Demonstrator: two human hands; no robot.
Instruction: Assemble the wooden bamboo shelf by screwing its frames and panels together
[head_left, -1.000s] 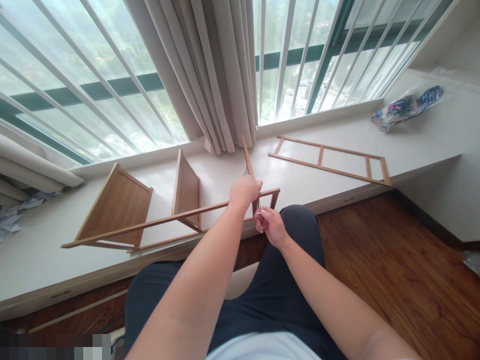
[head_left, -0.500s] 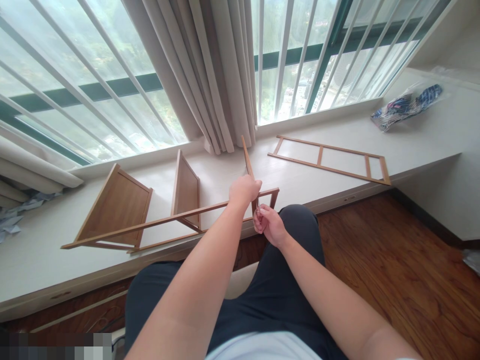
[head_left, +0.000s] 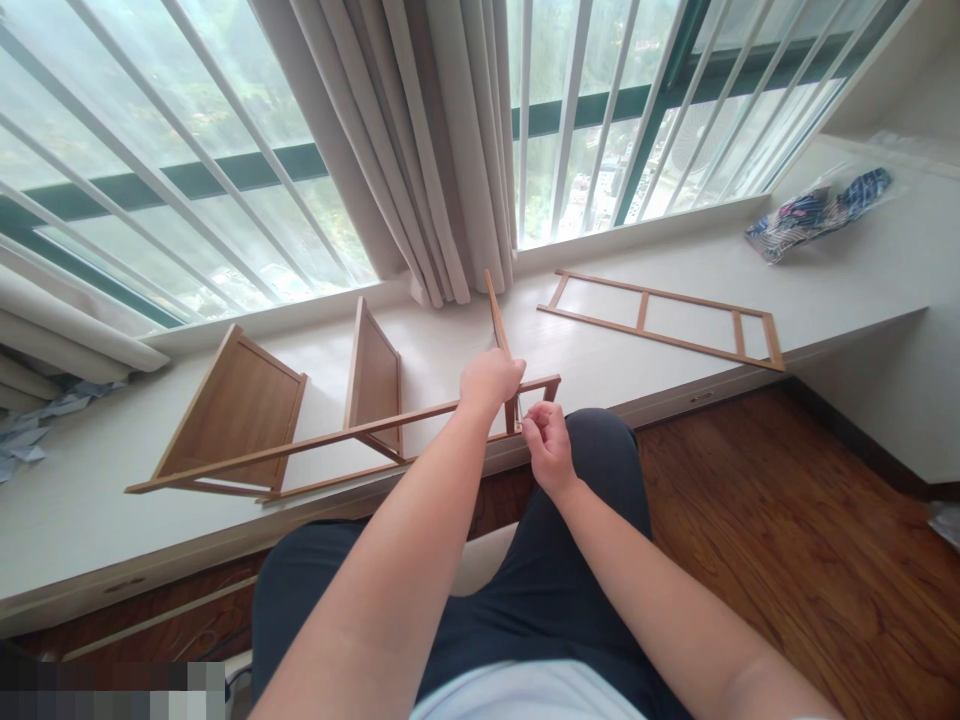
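Note:
A wooden shelf unit [head_left: 300,447] lies on its side along the white ledge, its boards standing up from a ladder-like side frame. My left hand [head_left: 491,378] is closed around the rightmost board [head_left: 496,312], where it meets the frame's rail. Just right of and below it, my right hand [head_left: 549,445] has its fingers pinched at a thin, shiny metal piece [head_left: 519,412] that looks like a hex key, set against the joint. Its tip and the fastener are too small to make out. Two more boards, a middle one [head_left: 373,385] and a left one [head_left: 232,410], stand in the frame.
A second ladder-like wooden frame [head_left: 643,311] lies flat to the right, one end reaching the ledge's front edge. Beyond it rests a plastic bag with patterned cloth [head_left: 817,215]. Curtains [head_left: 450,150] and barred windows line the back. Paper scraps [head_left: 30,440] lie far left.
My right hand has shifted slightly right and turned, with its fingers drawn a little away from the joint. My left hand keeps its hold on the board.

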